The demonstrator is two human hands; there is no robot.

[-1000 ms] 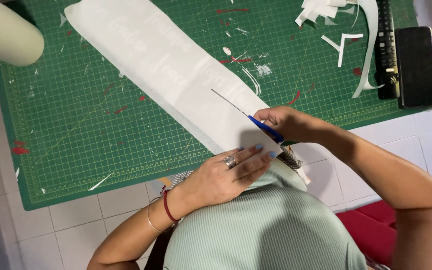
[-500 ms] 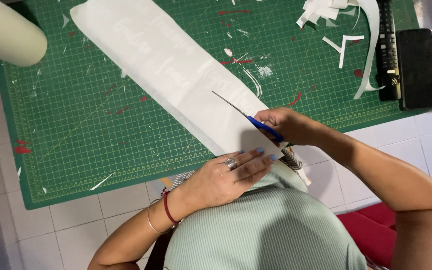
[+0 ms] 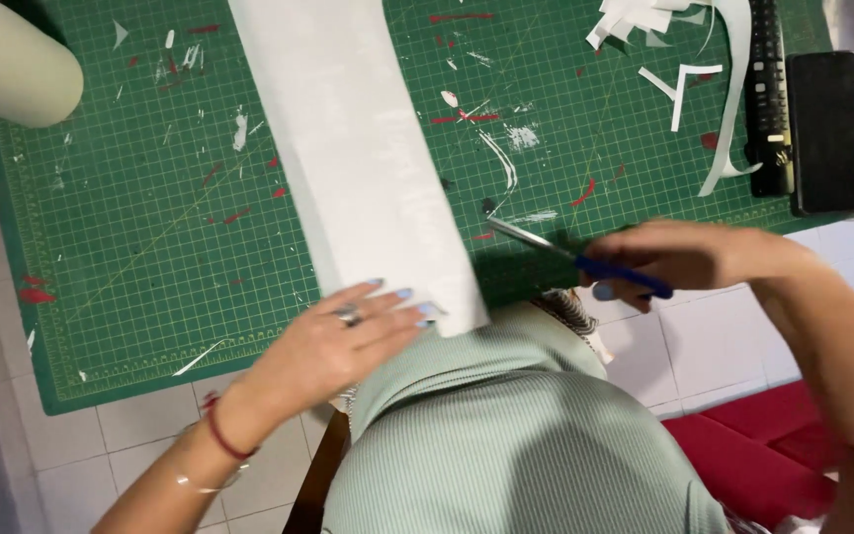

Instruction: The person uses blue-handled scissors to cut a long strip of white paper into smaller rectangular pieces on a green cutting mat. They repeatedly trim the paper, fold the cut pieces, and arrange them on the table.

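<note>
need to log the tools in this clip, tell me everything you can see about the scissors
The scissors have thin silvery metal blades and blue handles. The right hand grips the handles, so most of them are hidden. The blades point left across the green cutting mat, low over its near edge, the tip close to the long white sheet but off it. They look almost closed; motion blur hides the exact gap. The left hand rests on the sheet's near end.

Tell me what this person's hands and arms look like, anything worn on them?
Both forearms are bare, with no sleeves in view. The left hand has a silver ring on one finger and pale blue painted nails. Its wrist carries a red band and, further up the arm, a thin silvery bangle. The right hand shows a pale blue nail too; no ring or band is visible on it.
</note>
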